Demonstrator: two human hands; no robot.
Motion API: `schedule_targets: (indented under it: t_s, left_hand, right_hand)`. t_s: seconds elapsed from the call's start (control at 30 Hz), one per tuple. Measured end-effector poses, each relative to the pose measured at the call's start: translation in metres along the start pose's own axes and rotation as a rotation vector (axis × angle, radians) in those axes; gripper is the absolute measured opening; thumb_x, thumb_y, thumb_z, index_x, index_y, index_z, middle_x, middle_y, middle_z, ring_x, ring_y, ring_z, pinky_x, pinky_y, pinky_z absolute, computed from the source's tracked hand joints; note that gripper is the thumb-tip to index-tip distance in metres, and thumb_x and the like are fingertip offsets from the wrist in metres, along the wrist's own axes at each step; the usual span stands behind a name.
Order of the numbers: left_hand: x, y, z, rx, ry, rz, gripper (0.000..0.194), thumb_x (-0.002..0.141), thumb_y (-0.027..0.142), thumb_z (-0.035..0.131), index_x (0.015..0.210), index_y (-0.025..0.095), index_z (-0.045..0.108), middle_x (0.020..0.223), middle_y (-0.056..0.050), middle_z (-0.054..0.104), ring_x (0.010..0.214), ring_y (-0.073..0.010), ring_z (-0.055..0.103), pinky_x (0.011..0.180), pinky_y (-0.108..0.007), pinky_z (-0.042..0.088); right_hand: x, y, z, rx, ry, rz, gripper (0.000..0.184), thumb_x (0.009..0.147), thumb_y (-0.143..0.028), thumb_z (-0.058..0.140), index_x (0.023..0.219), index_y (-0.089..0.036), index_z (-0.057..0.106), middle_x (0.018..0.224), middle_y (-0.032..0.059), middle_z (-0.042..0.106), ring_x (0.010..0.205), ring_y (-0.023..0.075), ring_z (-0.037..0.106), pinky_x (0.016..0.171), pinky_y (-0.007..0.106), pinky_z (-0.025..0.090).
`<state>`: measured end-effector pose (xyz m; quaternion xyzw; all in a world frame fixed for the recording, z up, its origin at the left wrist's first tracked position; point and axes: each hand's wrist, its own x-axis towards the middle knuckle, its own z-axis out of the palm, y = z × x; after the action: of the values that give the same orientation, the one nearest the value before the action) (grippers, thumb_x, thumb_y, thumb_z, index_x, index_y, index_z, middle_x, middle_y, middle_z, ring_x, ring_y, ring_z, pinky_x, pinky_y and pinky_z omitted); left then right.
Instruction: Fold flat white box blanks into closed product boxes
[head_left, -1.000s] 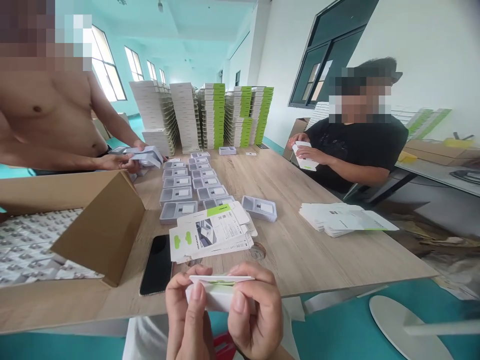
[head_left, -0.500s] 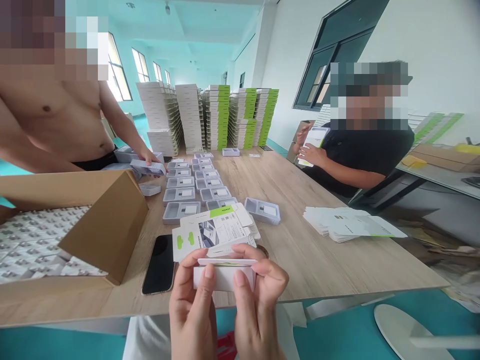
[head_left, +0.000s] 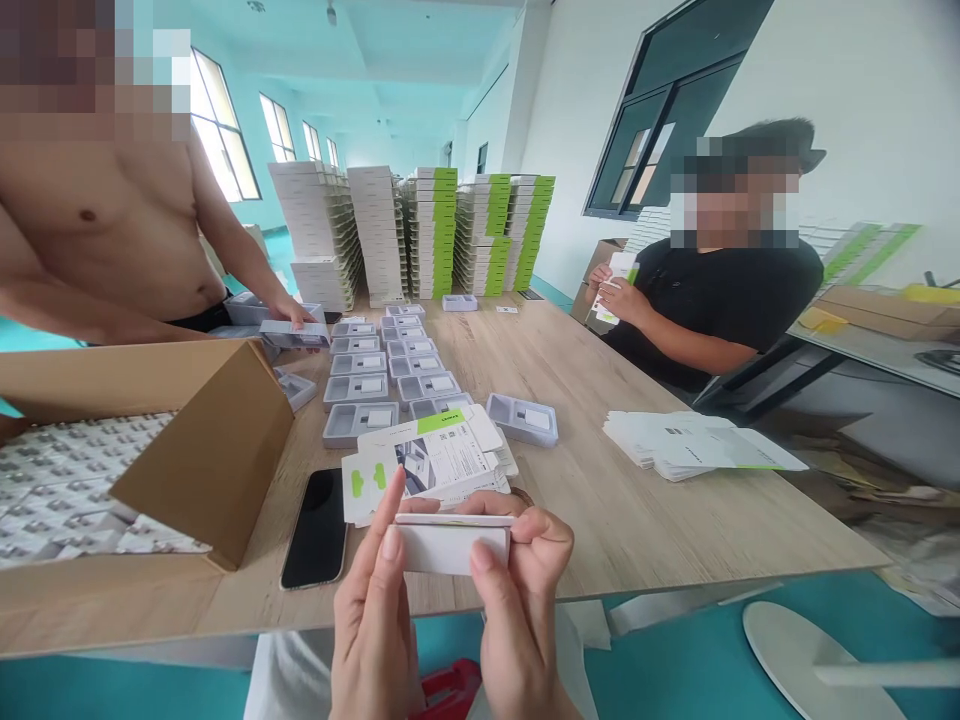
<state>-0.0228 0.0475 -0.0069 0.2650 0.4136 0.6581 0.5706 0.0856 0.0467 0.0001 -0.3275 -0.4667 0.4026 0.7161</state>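
Both hands are at a white cardboard box (head_left: 454, 550), seen end-on above the table's front edge. A narrow flap runs along its top, with a thin green line beneath it. My right hand (head_left: 525, 590) grips its right end, thumb on the near face and fingers behind. At the left end my left hand (head_left: 375, 590) has its thumb against the edge, its index finger pointing up and another finger behind the flap. Just beyond lie flat printed cartons (head_left: 427, 460) in white and green. The far side of the box is hidden.
A phone (head_left: 313, 528) lies left of the cartons, beside a large open cardboard box (head_left: 202, 480) of small white pieces. Plastic trays (head_left: 361, 425) stand in rows. Folded cartons (head_left: 697, 445) lie right; tall carton stacks (head_left: 433, 235) stand behind. Two other people work at the sides.
My left thumb has slid from the box's near face to its left edge, and the left index finger has straightened upward. My right hand keeps its grip. The co-worker's carton at right has tilted.
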Motion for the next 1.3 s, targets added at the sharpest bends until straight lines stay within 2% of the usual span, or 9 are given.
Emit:
schedule_targets:
  t_s: [0.13,0.27,0.4,0.6,0.73,0.9,0.97,1.13,1.3]
  left_hand:
    - [0.002,0.005,-0.003,0.024,-0.001,0.002,0.058,0.086,0.055,0.086,0.139,0.038,0.073,0.14,-0.001,0.079,0.15,-0.0236,0.056,0.112,-0.021,0.051]
    - [0.002,0.012,-0.005,0.016,-0.001,0.001,0.059,0.081,0.055,0.09,0.135,0.035,0.077,0.124,-0.004,0.085,0.124,-0.0255,0.075,0.092,-0.021,0.063]
    - [-0.003,0.019,0.003,-0.014,-0.002,-0.041,0.06,0.076,0.056,0.093,0.131,0.038,0.079,0.12,-0.002,0.084,0.12,-0.0211,0.075,0.083,-0.014,0.06]
    - [-0.01,0.024,0.021,0.027,0.075,0.016,0.042,0.078,0.058,0.092,0.112,0.036,0.084,0.115,0.002,0.081,0.115,-0.0159,0.072,0.092,-0.012,0.055]
    - [-0.007,0.018,0.01,0.013,0.013,0.013,0.042,0.076,0.054,0.093,0.11,0.03,0.083,0.099,0.0,0.078,0.091,-0.0156,0.073,0.079,-0.017,0.058]
    - [-0.01,0.014,0.009,0.26,-0.014,0.207,0.058,0.084,0.057,0.086,0.135,0.036,0.07,0.129,-0.001,0.076,0.122,-0.0208,0.068,0.098,-0.022,0.054]
    - [-0.009,0.014,0.01,0.341,-0.027,0.292,0.06,0.08,0.058,0.09,0.131,0.035,0.069,0.129,-0.001,0.075,0.123,-0.021,0.067,0.101,-0.024,0.051]
    - [-0.003,0.014,0.008,0.358,0.054,0.349,0.064,0.063,0.067,0.097,0.105,0.026,0.073,0.101,-0.002,0.078,0.093,-0.0213,0.071,0.083,-0.027,0.056]
    - [-0.004,0.014,0.013,0.359,0.004,0.389,0.053,0.069,0.064,0.095,0.101,0.027,0.076,0.098,-0.001,0.077,0.09,-0.0203,0.07,0.081,-0.026,0.056]
  right_hand:
    - [-0.001,-0.001,0.004,0.007,-0.026,-0.001,0.015,0.114,-0.04,0.05,0.116,-0.037,0.035,0.126,0.0039,0.067,0.109,0.0224,0.071,0.094,0.049,0.063]
    - [-0.002,-0.002,0.007,-0.025,0.025,0.035,0.017,0.114,-0.043,0.05,0.124,-0.036,0.039,0.123,0.0051,0.071,0.112,0.0219,0.07,0.095,0.045,0.061]
    - [-0.001,-0.008,0.011,-0.078,0.071,0.12,0.02,0.113,-0.041,0.047,0.13,-0.033,0.045,0.119,0.0063,0.074,0.11,0.0236,0.071,0.094,0.043,0.06]
    - [-0.001,-0.009,0.011,-0.153,0.159,0.251,0.016,0.108,-0.036,0.047,0.112,-0.028,0.06,0.109,0.006,0.075,0.098,0.0247,0.073,0.091,0.04,0.058]
    - [0.002,-0.006,0.007,-0.129,0.054,0.163,0.016,0.106,-0.035,0.049,0.107,-0.029,0.064,0.1,0.0033,0.076,0.095,0.0239,0.072,0.086,0.036,0.056]
    - [0.014,-0.019,0.002,-0.039,0.023,0.29,0.016,0.105,-0.031,0.052,0.11,-0.028,0.067,0.103,0.0033,0.075,0.098,0.0229,0.069,0.087,0.035,0.055]
    - [0.017,-0.023,-0.002,0.025,-0.017,0.297,0.016,0.104,-0.035,0.055,0.111,-0.027,0.067,0.107,0.0038,0.074,0.102,0.0236,0.07,0.089,0.035,0.055]
    - [0.017,-0.016,-0.01,-0.043,-0.133,0.28,0.036,0.108,-0.056,0.052,0.121,-0.027,0.067,0.118,0.006,0.074,0.107,0.0246,0.07,0.091,0.034,0.058]
    - [0.01,-0.006,-0.01,-0.07,-0.148,0.295,0.049,0.113,-0.061,0.036,0.129,-0.028,0.069,0.13,0.009,0.074,0.12,0.0275,0.071,0.102,0.04,0.06]
